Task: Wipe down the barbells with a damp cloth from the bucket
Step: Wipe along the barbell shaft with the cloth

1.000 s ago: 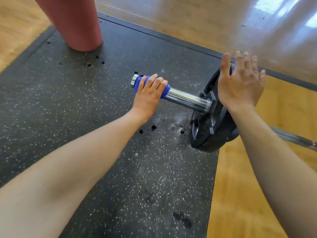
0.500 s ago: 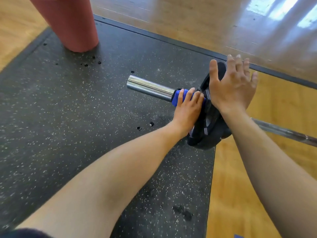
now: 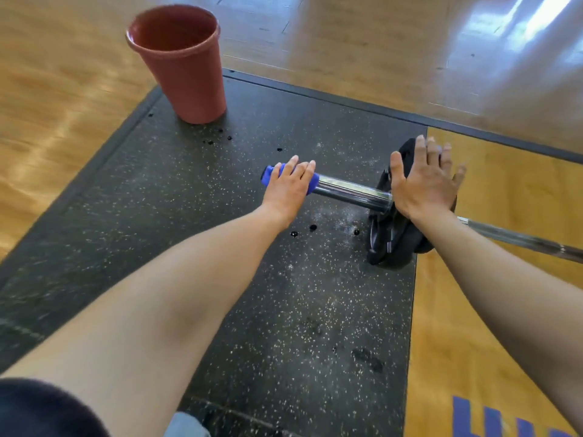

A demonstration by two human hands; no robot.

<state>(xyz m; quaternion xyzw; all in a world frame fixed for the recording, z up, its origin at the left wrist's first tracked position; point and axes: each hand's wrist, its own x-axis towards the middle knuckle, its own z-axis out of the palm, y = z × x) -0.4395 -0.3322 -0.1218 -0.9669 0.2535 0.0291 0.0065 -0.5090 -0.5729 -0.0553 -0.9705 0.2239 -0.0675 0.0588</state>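
Note:
A barbell lies across the black rubber mat (image 3: 157,231). Its chrome sleeve (image 3: 350,190) points left, and a black weight plate (image 3: 394,244) stands on edge at the sleeve's inner end. My left hand (image 3: 288,187) grips a blue cloth (image 3: 271,175) wrapped round the sleeve's outer tip. My right hand (image 3: 422,181) lies flat with straight fingers against the plate's face. The thin bar shaft (image 3: 520,238) runs off to the right. A terracotta-coloured bucket (image 3: 183,64) stands upright at the mat's far left corner; what is inside it is hidden.
Dark wet drops (image 3: 303,230) dot the mat below the sleeve and near the bucket. Wooden gym floor (image 3: 378,42) surrounds the mat, with yellow flooring (image 3: 504,184) and blue lettering (image 3: 492,421) on the right.
My left hand slid the blue cloth from the plate end of the sleeve back out to its tip. My right hand stayed flat on the plate. The view rose, showing the whole bucket.

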